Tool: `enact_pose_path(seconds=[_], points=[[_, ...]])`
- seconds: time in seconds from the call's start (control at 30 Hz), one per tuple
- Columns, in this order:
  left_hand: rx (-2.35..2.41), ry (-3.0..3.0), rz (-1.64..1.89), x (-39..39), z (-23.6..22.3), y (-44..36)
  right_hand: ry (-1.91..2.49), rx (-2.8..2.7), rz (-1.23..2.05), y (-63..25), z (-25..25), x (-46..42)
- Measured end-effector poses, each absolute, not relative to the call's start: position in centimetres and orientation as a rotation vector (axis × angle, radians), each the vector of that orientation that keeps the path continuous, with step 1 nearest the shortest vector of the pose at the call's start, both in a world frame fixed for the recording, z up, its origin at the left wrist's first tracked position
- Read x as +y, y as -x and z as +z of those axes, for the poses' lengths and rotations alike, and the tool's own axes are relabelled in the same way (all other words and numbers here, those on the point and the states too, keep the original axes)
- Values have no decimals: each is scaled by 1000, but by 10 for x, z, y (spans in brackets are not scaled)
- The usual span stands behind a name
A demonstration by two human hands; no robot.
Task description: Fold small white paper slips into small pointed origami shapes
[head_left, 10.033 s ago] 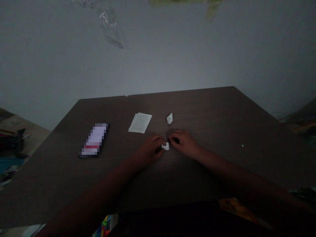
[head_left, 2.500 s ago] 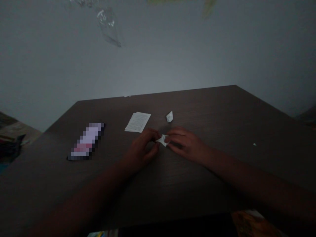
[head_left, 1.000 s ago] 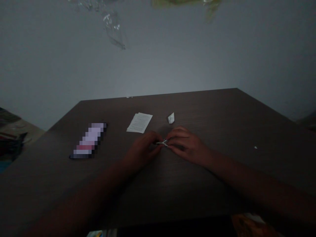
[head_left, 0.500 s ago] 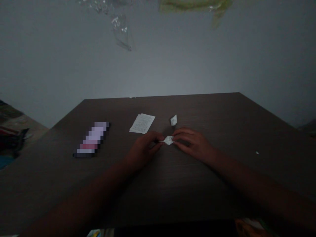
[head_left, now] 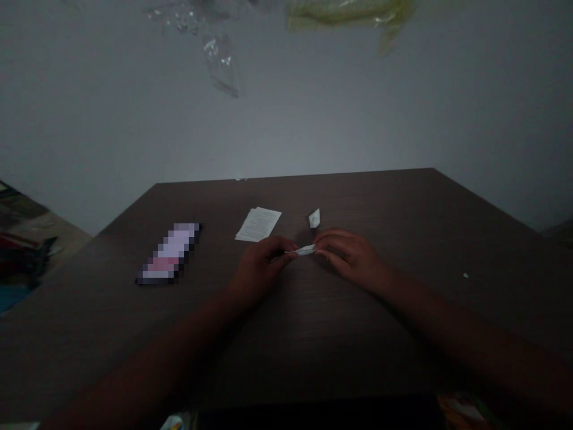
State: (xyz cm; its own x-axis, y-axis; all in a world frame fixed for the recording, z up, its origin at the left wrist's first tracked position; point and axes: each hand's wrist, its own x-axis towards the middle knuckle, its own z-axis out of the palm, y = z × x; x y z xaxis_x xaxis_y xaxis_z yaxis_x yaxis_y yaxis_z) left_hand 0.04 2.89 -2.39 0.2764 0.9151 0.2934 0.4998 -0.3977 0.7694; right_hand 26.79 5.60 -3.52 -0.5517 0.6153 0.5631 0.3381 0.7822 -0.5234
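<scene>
At the middle of the dark wooden table (head_left: 313, 334), the two hands meet around a small folded paper (head_left: 305, 250). The left hand (head_left: 259, 269) comes in from the near left, its fingers curled and its thumb and forefinger pinching the left end of the paper. The right hand (head_left: 351, 257) comes in from the near right, its fingers bent and closed on the paper's right end. The paper looks flattened into a thin white strip running left to right between the fingertips; in the dim light it is hard to tell whether it rests on the table or is held just above it.

Just beyond the hands, a little to the far right of the paper, a second small folded paper piece (head_left: 314, 218) stands on the table, apart from both hands. To its left lies a flat printed sheet (head_left: 258, 224), near the left hand's knuckles but not touching them. Farther left, well apart from the hands, a long dark flat object (head_left: 169, 253) lies at a slant on the table, its face blurred out. A tiny white scrap (head_left: 466, 275) lies well off to the right.

Behind the table's far edge rises a plain grey wall (head_left: 403, 107), with crinkled clear plastic (head_left: 219, 60) and a yellowish-green strip (head_left: 349, 12) at its top.
</scene>
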Motion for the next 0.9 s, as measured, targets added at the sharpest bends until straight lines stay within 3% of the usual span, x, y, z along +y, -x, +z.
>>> enact_pose_path(seconds=[0.43, 0.9], points=[[1230, -1938, 1064, 21, -33, -14, 883, -1736, 1016, -243, -55, 46], [1252, -1659, 942, 22, -29, -20, 982, -1515, 1281, -243, -54, 53]])
